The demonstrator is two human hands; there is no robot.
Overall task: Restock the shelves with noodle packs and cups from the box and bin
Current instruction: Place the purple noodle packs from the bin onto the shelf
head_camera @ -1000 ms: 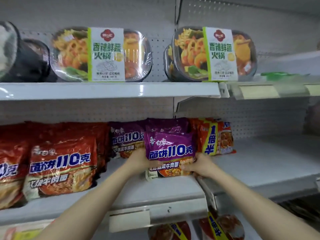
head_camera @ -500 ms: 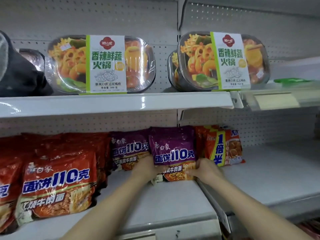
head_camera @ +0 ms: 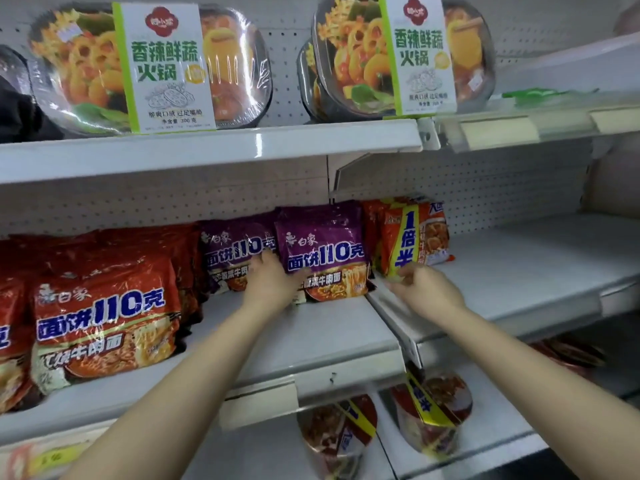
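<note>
A purple noodle pack (head_camera: pixel 322 244) stands upright on the white middle shelf (head_camera: pixel 311 341), pushed back beside a second purple pack (head_camera: pixel 235 244). My left hand (head_camera: pixel 273 282) holds its lower left edge, thumb across the front and fingers between the two purple packs. My right hand (head_camera: pixel 426 289) is off that pack. Its loosely bent fingers reach the bottom of an orange noodle pack (head_camera: pixel 412 233) on the adjoining right shelf (head_camera: pixel 519 265). Whether they touch it is blurred.
Red noodle packs (head_camera: pixel 104 306) fill the left of the middle shelf. Two hot-pot trays (head_camera: pixel 149 64) (head_camera: pixel 398 53) stand on the upper shelf (head_camera: pixel 207 147). Noodle cups (head_camera: pixel 339 431) (head_camera: pixel 433 410) sit on the shelf below. A metal divider separates the two middle shelves.
Both hands pushed the purple pack back to stand beside the other purple pack. My right hand then let go and moved right toward the orange pack.
</note>
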